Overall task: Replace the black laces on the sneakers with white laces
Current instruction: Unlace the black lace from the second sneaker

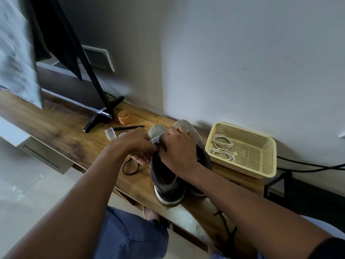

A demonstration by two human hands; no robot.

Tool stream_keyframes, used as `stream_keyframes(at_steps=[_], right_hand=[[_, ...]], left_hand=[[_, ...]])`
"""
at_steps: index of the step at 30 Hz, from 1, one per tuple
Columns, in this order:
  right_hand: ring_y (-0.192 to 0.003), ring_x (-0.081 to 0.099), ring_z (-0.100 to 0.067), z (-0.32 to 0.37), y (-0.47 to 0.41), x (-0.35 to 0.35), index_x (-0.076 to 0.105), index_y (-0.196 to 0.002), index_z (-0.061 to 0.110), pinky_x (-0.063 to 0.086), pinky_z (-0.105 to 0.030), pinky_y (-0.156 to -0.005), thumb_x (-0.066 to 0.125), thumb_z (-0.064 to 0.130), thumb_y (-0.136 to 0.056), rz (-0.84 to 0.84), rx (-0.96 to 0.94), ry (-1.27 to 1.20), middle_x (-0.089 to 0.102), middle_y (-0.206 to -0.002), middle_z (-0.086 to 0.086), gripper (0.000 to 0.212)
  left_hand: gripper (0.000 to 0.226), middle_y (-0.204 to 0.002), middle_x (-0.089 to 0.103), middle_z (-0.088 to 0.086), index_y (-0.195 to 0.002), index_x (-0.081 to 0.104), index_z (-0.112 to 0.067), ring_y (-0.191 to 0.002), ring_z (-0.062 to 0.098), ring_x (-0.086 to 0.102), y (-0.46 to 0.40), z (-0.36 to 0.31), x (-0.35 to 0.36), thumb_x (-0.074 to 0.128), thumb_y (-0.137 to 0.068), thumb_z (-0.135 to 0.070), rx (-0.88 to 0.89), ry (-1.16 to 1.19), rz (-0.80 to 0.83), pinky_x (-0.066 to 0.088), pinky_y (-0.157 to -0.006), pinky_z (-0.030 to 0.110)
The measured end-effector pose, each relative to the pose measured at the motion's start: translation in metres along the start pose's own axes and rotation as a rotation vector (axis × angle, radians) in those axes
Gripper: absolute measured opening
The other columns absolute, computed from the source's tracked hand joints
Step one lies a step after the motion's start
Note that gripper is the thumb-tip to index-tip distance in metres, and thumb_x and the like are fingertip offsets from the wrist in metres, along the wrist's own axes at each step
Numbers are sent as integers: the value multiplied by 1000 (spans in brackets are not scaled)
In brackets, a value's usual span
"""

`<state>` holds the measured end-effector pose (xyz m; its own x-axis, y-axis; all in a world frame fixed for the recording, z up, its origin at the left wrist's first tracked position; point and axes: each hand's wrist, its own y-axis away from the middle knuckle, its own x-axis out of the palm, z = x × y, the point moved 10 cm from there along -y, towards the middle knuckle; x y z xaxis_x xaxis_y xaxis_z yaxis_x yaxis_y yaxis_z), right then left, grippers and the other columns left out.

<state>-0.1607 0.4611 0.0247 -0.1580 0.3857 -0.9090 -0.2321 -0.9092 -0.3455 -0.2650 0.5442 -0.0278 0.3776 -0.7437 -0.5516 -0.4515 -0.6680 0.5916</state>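
Unlacing near sneaker (168, 186): both hands pinching black lace (130, 168) at eyelets; white laces (222, 146) untouched in basket (265, 165).

Left hand (135, 143), right hand (177, 148).

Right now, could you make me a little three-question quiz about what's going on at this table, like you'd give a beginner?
1. True or false: the white laces lie in the yellow basket.
2. Which way do the toes of the sneakers point? A toward the wall; B toward the person; C toward the floor.
3. Fill in: a loose black lace lies on the table, below the ___ hand.

Key
1. True; they sit coiled in the basket's left part.
2. A; the heels face the person.
3. Left; the left hand and right hand both work at the front of the nearer sneaker, where their fingers hide what they hold.
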Motion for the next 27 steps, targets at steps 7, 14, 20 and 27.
stream_keyframes(at_steps=[7,14,20,27], right_hand=[[-98,52,-23,-47,-12,-2,63,-86,29,43,-38,-81,57,31,-75,66,259,-159,60,-100,8,13],[-108,45,-31,12,-6,14,73,-83,26,33,-43,-86,60,39,-70,193,-118,55,59,-104,-1,23],[-99,45,-26,-1,-8,-4,74,-75,21,37,-42,-81,58,28,-70,40,-30,46,58,-96,5,18],[-102,50,-25,-50,-24,-17,76,-96,27,42,-42,-86,54,34,-80,10,205,20,63,-105,5,28]], left_hand=[[11,-81,78,20,-95,73,3,-74,30,80,4,1,-2,74,-94,-7,-1,-4,-2,62,-56,32],[9,-82,78,20,-95,74,4,-75,29,80,6,-4,-5,71,-95,-5,21,-7,-15,65,-63,35],[10,-82,78,19,-98,75,3,-73,28,79,5,-6,-2,72,-95,-6,7,-7,-9,62,-58,32],[7,-83,78,22,-93,74,3,-70,29,78,6,-1,-3,74,-94,-4,-4,-5,-12,62,-55,33]])
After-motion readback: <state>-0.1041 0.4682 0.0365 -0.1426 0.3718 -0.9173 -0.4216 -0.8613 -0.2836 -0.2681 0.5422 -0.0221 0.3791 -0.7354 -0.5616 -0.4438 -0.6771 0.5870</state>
